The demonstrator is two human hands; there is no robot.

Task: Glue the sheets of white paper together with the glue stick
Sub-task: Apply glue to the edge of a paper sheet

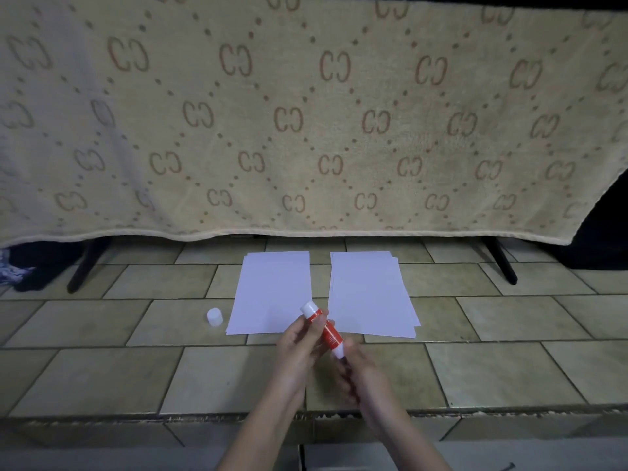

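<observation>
Two small piles of white paper lie side by side on the tiled surface: the left pile (272,294) and the right pile (370,297). Just in front of them I hold a red and white glue stick (329,333) tilted, with its uncapped white top toward the left pile. My left hand (299,341) grips the upper part of the stick. My right hand (356,365) pinches its lower end and looks blurred. The white cap (214,316) stands on the tiles left of the left pile.
A beige patterned cloth (306,130) hangs behind the paper over a stand with black legs (81,270). The tiled surface (136,368) has a front edge close to me, below my wrists. Dark space lies at the far right.
</observation>
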